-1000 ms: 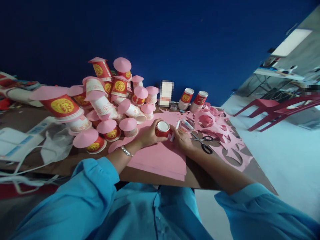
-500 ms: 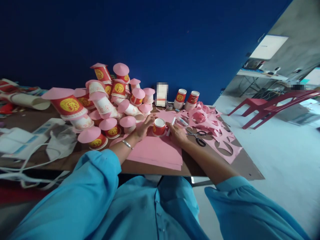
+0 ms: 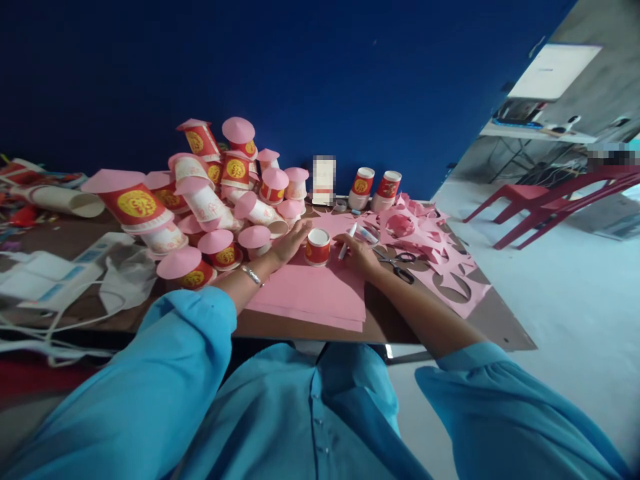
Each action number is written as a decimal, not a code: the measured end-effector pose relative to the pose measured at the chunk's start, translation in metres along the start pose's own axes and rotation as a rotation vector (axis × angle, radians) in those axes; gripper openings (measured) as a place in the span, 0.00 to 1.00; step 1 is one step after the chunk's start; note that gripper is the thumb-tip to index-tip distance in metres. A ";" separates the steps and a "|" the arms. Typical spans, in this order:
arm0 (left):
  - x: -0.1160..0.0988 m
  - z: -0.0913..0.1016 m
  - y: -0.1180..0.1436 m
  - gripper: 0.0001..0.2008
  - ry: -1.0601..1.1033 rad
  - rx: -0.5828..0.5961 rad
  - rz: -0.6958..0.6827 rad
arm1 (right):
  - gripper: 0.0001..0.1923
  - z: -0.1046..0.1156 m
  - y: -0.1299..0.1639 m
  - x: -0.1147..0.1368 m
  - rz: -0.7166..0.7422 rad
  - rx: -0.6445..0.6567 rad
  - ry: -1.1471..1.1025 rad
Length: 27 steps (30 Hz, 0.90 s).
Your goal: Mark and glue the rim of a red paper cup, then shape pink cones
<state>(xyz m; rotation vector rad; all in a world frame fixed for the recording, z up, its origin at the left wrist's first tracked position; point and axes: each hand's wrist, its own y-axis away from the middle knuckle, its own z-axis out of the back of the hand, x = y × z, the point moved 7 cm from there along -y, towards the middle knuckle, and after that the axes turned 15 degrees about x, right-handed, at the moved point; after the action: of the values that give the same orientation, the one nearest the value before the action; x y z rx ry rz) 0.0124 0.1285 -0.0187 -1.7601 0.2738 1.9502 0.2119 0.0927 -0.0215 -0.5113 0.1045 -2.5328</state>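
Note:
A red paper cup (image 3: 318, 253) with a white rim on top and yellow print stands on a stack of pink paper sheets (image 3: 310, 300). To its left is my left hand (image 3: 291, 243), fingers extended and apart, close beside the cup; I cannot tell whether a fingertip touches it. My right hand (image 3: 363, 256) is right of the cup, closed round a slim white pen (image 3: 353, 230) that tilts up between the fingers. Just beyond that hand lie black-handled scissors (image 3: 403, 273) and a clear roll of tape (image 3: 369, 235).
Piled cup lanterns with pink cone tops (image 3: 235, 172) crowd the left. Two cup stacks (image 3: 363, 187) stand at the back, near a phone-like white panel (image 3: 324, 180). Pink paper scraps (image 3: 425, 233) cover the right side. A power strip (image 3: 70, 273) with cables lies far left; a red chair (image 3: 530, 213) stands beyond.
My right hand has drawn slightly away from the cup to the right, still with the pen. My left hand has straightened its fingers a little. The camera view has shifted slightly.

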 end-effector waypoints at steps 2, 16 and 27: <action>0.000 0.001 0.001 0.31 0.001 -0.021 0.043 | 0.25 0.005 0.002 -0.001 0.019 0.000 -0.007; -0.066 0.004 0.051 0.19 -0.298 -0.129 -0.217 | 0.14 0.059 0.017 -0.031 0.010 -0.100 0.212; -0.078 -0.065 0.070 0.05 -0.569 0.263 -0.188 | 0.18 0.028 0.026 -0.038 0.050 -0.020 0.448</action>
<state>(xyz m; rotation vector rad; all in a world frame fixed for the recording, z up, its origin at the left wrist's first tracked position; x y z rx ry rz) 0.0384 0.0207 0.0357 -0.9786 0.1482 2.0681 0.2652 0.0915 -0.0135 0.0593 0.3023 -2.5549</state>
